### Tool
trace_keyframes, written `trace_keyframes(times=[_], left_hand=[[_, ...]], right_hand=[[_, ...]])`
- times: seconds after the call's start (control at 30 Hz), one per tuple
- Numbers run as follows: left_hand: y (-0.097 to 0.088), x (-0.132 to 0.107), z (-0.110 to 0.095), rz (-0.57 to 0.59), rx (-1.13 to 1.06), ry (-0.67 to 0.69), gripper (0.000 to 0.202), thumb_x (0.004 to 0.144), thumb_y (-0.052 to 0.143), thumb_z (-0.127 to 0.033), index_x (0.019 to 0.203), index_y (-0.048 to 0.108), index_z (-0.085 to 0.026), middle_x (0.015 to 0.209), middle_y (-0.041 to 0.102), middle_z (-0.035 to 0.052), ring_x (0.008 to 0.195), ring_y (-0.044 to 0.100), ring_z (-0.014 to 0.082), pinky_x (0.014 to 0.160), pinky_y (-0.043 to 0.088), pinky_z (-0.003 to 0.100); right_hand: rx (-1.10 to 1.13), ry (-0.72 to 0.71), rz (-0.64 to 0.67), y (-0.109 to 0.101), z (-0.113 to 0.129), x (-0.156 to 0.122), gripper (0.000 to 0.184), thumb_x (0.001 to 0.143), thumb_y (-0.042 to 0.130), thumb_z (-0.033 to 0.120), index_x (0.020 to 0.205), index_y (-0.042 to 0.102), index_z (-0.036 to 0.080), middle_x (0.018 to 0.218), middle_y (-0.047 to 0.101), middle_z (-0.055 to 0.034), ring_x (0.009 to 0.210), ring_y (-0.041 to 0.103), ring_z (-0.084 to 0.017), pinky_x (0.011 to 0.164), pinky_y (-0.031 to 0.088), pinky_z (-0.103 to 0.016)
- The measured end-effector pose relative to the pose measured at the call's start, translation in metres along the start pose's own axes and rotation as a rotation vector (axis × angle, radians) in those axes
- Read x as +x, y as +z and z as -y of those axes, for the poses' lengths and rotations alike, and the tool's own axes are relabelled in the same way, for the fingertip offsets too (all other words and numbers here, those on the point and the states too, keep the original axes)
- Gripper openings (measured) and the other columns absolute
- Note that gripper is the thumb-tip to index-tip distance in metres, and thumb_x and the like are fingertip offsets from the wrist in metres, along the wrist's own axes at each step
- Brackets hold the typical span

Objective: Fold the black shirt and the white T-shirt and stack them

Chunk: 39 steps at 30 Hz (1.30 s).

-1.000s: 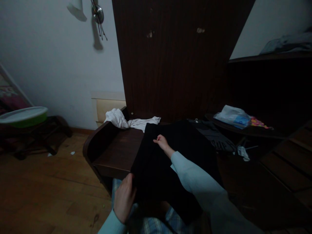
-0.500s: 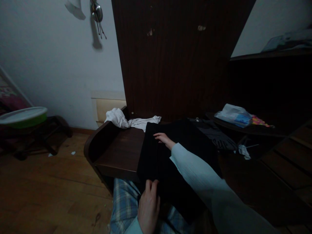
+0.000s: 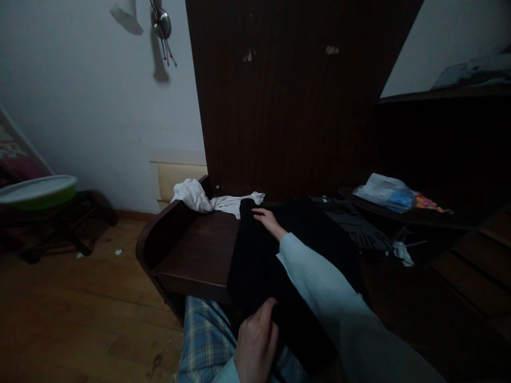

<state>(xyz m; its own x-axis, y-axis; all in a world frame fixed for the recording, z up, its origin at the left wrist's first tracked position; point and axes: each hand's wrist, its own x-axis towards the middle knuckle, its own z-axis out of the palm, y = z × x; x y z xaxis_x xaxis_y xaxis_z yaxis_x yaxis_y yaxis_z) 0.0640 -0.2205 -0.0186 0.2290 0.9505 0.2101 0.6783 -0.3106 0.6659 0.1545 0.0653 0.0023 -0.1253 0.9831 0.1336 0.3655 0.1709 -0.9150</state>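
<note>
A black garment point(image 3: 255, 260), its kind lost in the dark, lies over a dark wooden seat point(image 3: 195, 250) and hangs past the front edge towards my knees. On its far part rests my right hand point(image 3: 269, 222), fingers stretched out and holding nothing. My left hand point(image 3: 256, 343) is at the near edge, fingers curled and pinched on the black cloth; the fingertips are partly hidden. A crumpled white garment point(image 3: 191, 194) drapes over the seat's left armrest and back edge. To the right of the black garment lies a dark grey garment point(image 3: 359, 226) with lettering.
A shelf at the right holds a clear plastic bag point(image 3: 385, 191) with a colourful item beside it. A tall dark wooden panel point(image 3: 295, 106) rises behind the seat. At far left a green basin point(image 3: 48, 194) stands on a low stool. Plaid-covered legs point(image 3: 205, 335) are below.
My left hand has shifted right along the near edge of the black garment. The right hand has stayed almost in place, and the view has moved slightly.
</note>
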Motion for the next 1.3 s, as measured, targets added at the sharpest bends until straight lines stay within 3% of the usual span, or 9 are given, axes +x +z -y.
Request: trace_keyframes(times=[0.27,0.37,0.5,0.63,0.77,0.9,0.97,1.1,1.3], left_hand=[[0.009,0.015,-0.007,0.237,0.091,-0.078,0.045,0.066,0.034,-0.004,0.104,0.053,-0.022,0.093,0.065,0.003,0.084,0.062,0.0177,0.072,0.046,0.025],[0.009,0.017,-0.006,0.262,0.108,-0.062,0.039,0.071,0.035,-0.006,0.101,0.054,-0.022,0.09,0.065,0.0028,0.082,0.062,0.0181,0.07,0.047,0.026],[-0.006,0.031,-0.004,0.086,0.068,0.017,0.027,0.083,0.037,-0.019,0.103,0.053,-0.023,0.093,0.065,0.0023,0.086,0.06,0.0165,0.077,0.047,0.028],[-0.026,0.061,0.014,-0.14,0.232,0.103,0.033,0.085,0.037,-0.023,0.115,0.049,-0.017,0.116,0.057,0.0087,0.11,0.049,0.021,0.094,0.039,0.04],[-0.025,0.085,0.041,-0.15,0.445,0.092,0.047,0.083,0.044,-0.033,0.124,0.042,-0.011,0.133,0.042,0.0148,0.126,0.032,0.0281,0.098,0.033,0.049],[-0.018,0.089,0.052,-0.148,0.529,0.075,0.052,0.084,0.041,-0.04,0.126,0.042,-0.009,0.133,0.042,0.0166,0.126,0.033,0.0276,0.099,0.032,0.048],[-0.018,0.088,0.052,-0.131,0.54,0.06,0.052,0.084,0.04,-0.039,0.126,0.042,-0.009,0.133,0.042,0.0165,0.126,0.033,0.0272,0.1,0.031,0.047],[-0.027,0.089,0.053,-0.079,0.541,0.05,0.049,0.084,0.039,-0.035,0.127,0.042,-0.011,0.134,0.042,0.0139,0.126,0.034,0.0251,0.1,0.031,0.044],[-0.05,0.097,0.055,0.033,0.554,0.074,0.043,0.083,0.043,-0.035,0.122,0.048,-0.017,0.131,0.046,0.0118,0.122,0.04,0.0246,0.098,0.033,0.044]], right_hand=[[-0.141,-0.047,0.012,-0.002,-0.008,-0.006,0.028,0.072,0.055,0.007,0.095,0.066,0.019,0.109,0.06,-0.0051,0.106,0.053,-0.017,0.097,0.034,-0.033],[-0.176,-0.068,0.03,0.0,-0.012,-0.006,0.029,0.072,0.057,0.01,0.098,0.065,0.02,0.111,0.058,-0.0051,0.109,0.051,-0.017,0.097,0.034,-0.032],[-0.209,-0.069,0.075,0.002,-0.013,-0.007,0.032,0.071,0.061,0.014,0.102,0.064,0.019,0.11,0.057,-0.0065,0.106,0.052,-0.018,0.095,0.036,-0.032],[-0.234,-0.06,0.098,0.001,-0.01,-0.009,0.038,0.071,0.062,0.015,0.109,0.06,0.019,0.119,0.053,-0.008,0.113,0.048,-0.019,0.098,0.034,-0.032],[-0.254,-0.043,0.091,0.002,-0.004,-0.013,0.041,0.072,0.061,0.016,0.113,0.057,0.017,0.126,0.047,-0.0105,0.121,0.041,-0.021,0.101,0.029,-0.032],[-0.264,-0.026,0.06,0.005,0.004,-0.019,0.05,0.072,0.06,0.017,0.121,0.05,0.013,0.13,0.042,-0.0144,0.122,0.039,-0.023,0.101,0.029,-0.032],[-0.26,-0.01,0.032,0.002,0.008,-0.023,0.054,0.072,0.06,0.019,0.123,0.046,0.012,0.132,0.038,-0.0158,0.115,0.046,-0.022,0.097,0.034,-0.031],[-0.278,0.0,-0.046,-0.035,0.015,-0.034,0.046,0.072,0.062,0.025,0.115,0.051,0.012,0.12,0.049,-0.0146,0.087,0.06,-0.017,0.083,0.044,-0.03],[-0.522,0.013,-0.354,-0.161,0.015,-0.039,0.031,0.069,0.063,0.021,0.099,0.057,0.013,0.095,0.062,-0.0087,0.087,0.058,-0.017,0.077,0.043,-0.029]])
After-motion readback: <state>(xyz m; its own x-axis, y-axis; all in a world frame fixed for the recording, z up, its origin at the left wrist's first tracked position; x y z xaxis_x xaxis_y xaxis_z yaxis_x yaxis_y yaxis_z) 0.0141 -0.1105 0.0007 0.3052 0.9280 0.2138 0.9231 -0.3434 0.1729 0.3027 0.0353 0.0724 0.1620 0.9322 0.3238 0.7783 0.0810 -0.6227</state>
